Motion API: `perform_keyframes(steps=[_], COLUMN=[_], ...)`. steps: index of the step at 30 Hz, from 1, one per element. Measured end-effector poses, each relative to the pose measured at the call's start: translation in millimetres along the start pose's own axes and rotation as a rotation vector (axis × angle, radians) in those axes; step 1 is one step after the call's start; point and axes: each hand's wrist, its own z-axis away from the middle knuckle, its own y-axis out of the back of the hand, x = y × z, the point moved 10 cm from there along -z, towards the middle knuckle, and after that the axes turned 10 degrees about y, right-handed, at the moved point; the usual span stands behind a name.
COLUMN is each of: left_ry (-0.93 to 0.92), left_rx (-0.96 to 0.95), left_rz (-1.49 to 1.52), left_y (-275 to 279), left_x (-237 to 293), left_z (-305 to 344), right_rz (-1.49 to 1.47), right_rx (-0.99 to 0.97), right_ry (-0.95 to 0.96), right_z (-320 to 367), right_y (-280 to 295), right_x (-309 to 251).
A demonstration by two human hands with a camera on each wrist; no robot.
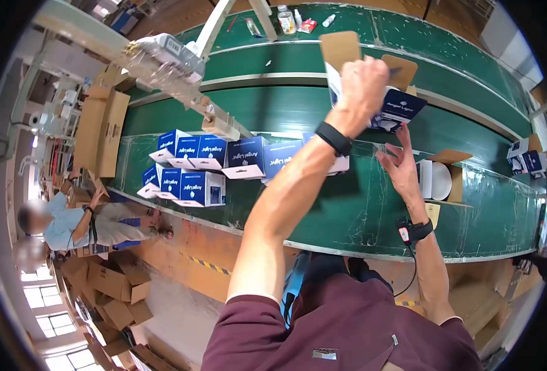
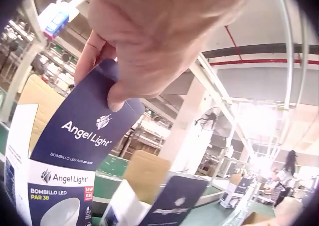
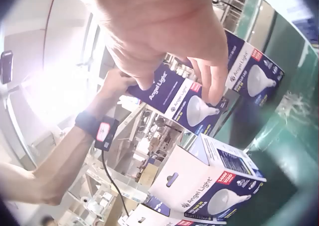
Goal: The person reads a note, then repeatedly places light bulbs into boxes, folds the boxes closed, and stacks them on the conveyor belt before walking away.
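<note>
My left hand (image 1: 363, 86) pinches the dark blue top flap (image 2: 92, 121) of an upright Angel Light bulb box (image 2: 62, 193), thumb on the printed side. The box's brown inner flap (image 1: 340, 47) stands up. Beside it is a second open bulb box (image 1: 402, 106), its blue flap tilted outward. My right hand (image 1: 400, 167) is just below these boxes, thumb and fingers spread apart. In the right wrist view its fingers (image 3: 215, 84) overlap the front of a bulb box (image 3: 199, 111).
Rows of bulb boxes (image 1: 202, 185) stand on the green bench (image 1: 348, 216) to the left. An open carton with a white round bulb (image 1: 440, 180) lies at right, more boxes (image 1: 527, 157) beyond. Bottles (image 1: 286, 20) stand at the back. Another person (image 1: 69, 222) is at far left.
</note>
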Motion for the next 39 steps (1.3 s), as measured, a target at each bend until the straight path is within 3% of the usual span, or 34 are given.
perform_keyframes(steps=[3,6,9,12,14,16,17,18,19,20,21,23,25,28,29,31,32,33,35,36,37,39], left_ry=[0.018,-0.006,-0.001,0.06,0.054,0.067,0.038,0.024,0.017,0.065,0.167,0.63,0.684,0.574,0.523,0.247,0.119,0.275,0.599,0.676,0.665,0.801], left_rx=[-0.003,0.04,-0.083,0.041,-0.189,-0.068,-0.153,-0.102,-0.004,0.114,0.157,-0.006,-0.194,-0.514,-0.583,-0.626,-0.475,-0.572,-0.772,-0.622,-0.667,-0.896], left_rz=[0.04,-0.065,-0.073,-0.209,0.156,0.293,0.394,0.631,0.678,0.591,0.522,0.781,0.739,0.89,0.862,0.554,0.481,0.497,0.53,0.649,0.65,0.95], left_y=[32,49,26,-51,20,29,45,82,115,137,147,124,90,42,30,15,14,0,-29,-41,-46,-71], left_x=[66,137,196,226,258,267,268,259,241,213,180,94,49,65,78,107,120,109,91,74,71,79], left_z=[28,59,91,150,154,185,201,217,235,253,265,295,318,331,331,329,328,330,335,330,322,326], right_rz=[0.124,0.056,-0.031,-0.084,-0.122,-0.173,-0.205,-0.231,-0.241,-0.242,-0.162,-0.101,-0.362,-0.192,-0.2,-0.204,-0.134,-0.06,-0.003,0.081,0.159,0.51], right_rx=[0.035,0.045,0.024,0.019,0.026,0.036,0.038,0.035,0.029,0.015,-0.004,-0.172,-0.09,-0.305,-0.269,-0.16,-0.07,0.011,-0.165,-0.302,-0.429,-0.453], right_ry=[0.142,0.235,0.223,0.171,0.14,0.109,0.096,0.084,0.055,0.039,-0.104,-0.14,-0.134,-0.174,-0.176,-0.081,-0.029,0.017,0.216,0.255,0.292,0.493], right_z=[5,16,54,104,127,141,142,142,138,134,140,144,137,116,111,93,95,106,138,159,179,195], right_y=[20,45,76,108,121,127,126,122,120,112,107,82,73,47,46,59,78,105,114,104,93,67], right_x=[-32,-33,-30,-20,-11,-1,4,10,15,20,31,84,77,79,77,66,53,7,-59,-84,-99,-90])
